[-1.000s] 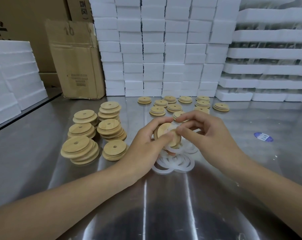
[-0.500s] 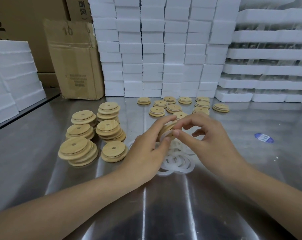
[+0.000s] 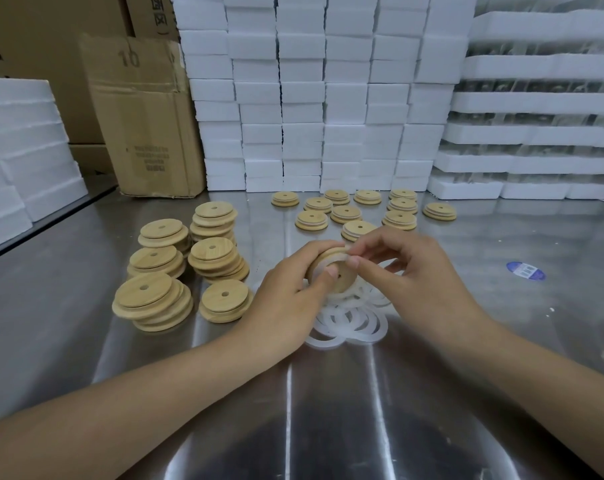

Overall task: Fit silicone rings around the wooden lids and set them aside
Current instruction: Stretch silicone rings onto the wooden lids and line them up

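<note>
A round wooden lid [image 3: 342, 277] with a centre hole is tilted on edge above the table, gripped by my left hand [image 3: 290, 303] with the thumb on its face. My right hand [image 3: 411, 278] pinches a white silicone ring [image 3: 331, 260] against the lid's rim. Under both hands lies a loose heap of white silicone rings [image 3: 354, 322]. Stacks of bare wooden lids [image 3: 176, 268] stand at the left. Several lids with rings fitted [image 3: 363, 209] lie spread behind my hands.
The steel table [image 3: 328, 410] is backed by a wall of white foam blocks [image 3: 321, 98] and foam trays [image 3: 536, 133] at the right. A cardboard box [image 3: 144, 119] stands back left, more foam [image 3: 20, 150] at far left. A blue sticker [image 3: 525, 270] lies at right.
The lid has turned in my hands, its holed face now toward me. My right fingers have shifted along the rim with the ring. Both hands stayed over the ring heap.
</note>
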Motion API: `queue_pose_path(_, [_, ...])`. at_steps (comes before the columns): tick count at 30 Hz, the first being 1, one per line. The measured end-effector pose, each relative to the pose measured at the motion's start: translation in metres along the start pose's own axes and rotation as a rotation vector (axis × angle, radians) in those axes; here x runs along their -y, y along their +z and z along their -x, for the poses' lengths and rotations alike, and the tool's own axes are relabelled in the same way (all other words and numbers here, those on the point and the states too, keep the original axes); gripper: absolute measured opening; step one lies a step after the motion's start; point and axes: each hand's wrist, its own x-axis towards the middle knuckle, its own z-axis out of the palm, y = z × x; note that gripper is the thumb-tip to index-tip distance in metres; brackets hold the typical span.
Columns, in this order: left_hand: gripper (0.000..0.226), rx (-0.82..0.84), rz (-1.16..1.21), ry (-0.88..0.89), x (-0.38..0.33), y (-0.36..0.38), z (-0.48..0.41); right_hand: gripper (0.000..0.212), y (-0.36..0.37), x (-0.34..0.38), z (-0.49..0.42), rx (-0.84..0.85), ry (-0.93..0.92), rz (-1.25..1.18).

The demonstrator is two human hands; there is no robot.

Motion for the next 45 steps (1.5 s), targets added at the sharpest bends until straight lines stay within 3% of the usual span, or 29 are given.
queue_pose_path(19, [0.031,-0.052,0.053,-0.082,0.007,0.003,-0.004,0.010,-0.006,-0.012,-0.005,0.041,0.060,0.056])
queue_pose_path(35, [0.031,-0.082,0.080,-0.101,0.008,0.004,-0.007,0.011,-0.016,-0.010,-0.011,0.230,0.192,0.096])
queue_pose_path(45, [0.024,-0.075,0.076,-0.086,0.008,0.004,-0.008,0.013,-0.015,-0.013,-0.006,0.253,0.245,0.168])
